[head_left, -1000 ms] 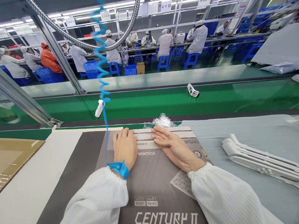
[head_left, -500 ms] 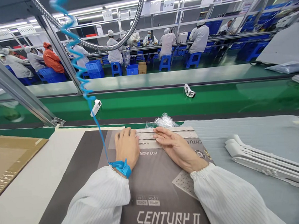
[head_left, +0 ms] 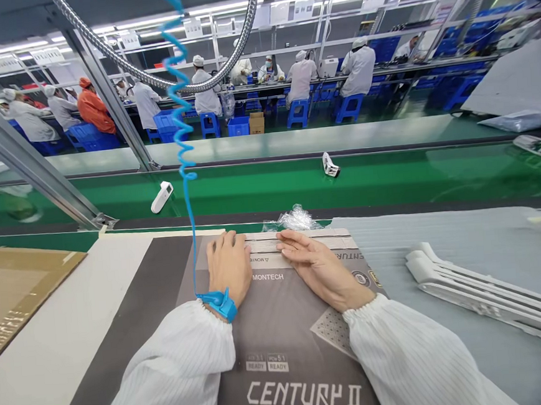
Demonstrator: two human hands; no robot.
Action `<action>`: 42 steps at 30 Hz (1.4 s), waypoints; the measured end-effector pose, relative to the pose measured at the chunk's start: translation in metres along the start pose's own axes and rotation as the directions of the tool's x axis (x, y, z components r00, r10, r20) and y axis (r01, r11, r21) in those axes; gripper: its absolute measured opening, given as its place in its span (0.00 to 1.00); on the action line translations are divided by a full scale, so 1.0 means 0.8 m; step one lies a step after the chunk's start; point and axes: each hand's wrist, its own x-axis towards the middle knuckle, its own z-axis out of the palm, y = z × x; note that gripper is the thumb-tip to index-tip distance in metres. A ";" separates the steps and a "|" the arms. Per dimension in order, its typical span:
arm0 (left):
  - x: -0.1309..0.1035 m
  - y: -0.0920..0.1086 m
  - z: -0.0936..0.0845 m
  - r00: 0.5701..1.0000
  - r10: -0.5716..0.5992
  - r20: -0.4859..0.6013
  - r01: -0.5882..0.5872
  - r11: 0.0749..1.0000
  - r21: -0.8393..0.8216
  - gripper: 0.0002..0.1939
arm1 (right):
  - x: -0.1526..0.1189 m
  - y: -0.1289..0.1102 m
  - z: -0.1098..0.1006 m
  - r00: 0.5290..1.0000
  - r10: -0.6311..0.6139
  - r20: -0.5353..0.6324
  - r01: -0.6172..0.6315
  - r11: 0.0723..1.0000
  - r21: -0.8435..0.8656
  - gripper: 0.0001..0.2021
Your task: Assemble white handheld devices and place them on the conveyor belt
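A dark grey printed cardboard sheet (head_left: pixel 289 326), marked MONTECH and CENTURY II, lies flat in front of me. My left hand (head_left: pixel 230 267) rests palm down on its far part, fingers stretched forward over the pale printed band. A blue wrist strap (head_left: pixel 220 304) circles that wrist, with a coiled blue cord (head_left: pixel 180 119) rising from it. On the right side of the same band lies my right hand (head_left: pixel 320 270), turned on its side with the fingers extended and loose. Neither hand grips anything. Clear crumpled plastic (head_left: pixel 297 218) sits just beyond the fingertips.
Several long white plastic parts (head_left: pixel 483 292) lie stacked on the grey foam sheet (head_left: pixel 404 354) at right. Brown cardboard (head_left: pixel 28 278) is at far left. Beyond the bench runs a green conveyor belt (head_left: pixel 250 188) carrying white parts (head_left: pixel 162 197). A metal post (head_left: pixel 107 97) stands left.
The white parts on the green belt have shifted left. The coiled blue cord has swung right. Both my hands stay where they were.
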 end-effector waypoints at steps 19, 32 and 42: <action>-0.001 0.000 0.000 1.000 0.000 -0.009 0.000 1.000 -0.009 0.16 | -0.002 -0.001 0.002 1.000 0.005 -0.005 -0.006 1.000 -0.011 0.17; -0.001 0.001 -0.003 1.000 -0.001 -0.009 0.001 1.000 -0.013 0.15 | -0.001 -0.002 0.003 1.000 0.005 -0.006 -0.005 1.000 -0.009 0.16; 0.000 0.002 -0.001 1.000 -0.012 -0.009 0.012 0.999 -0.040 0.15 | -0.007 -0.003 0.005 1.000 0.004 -0.006 -0.004 0.999 -0.040 0.17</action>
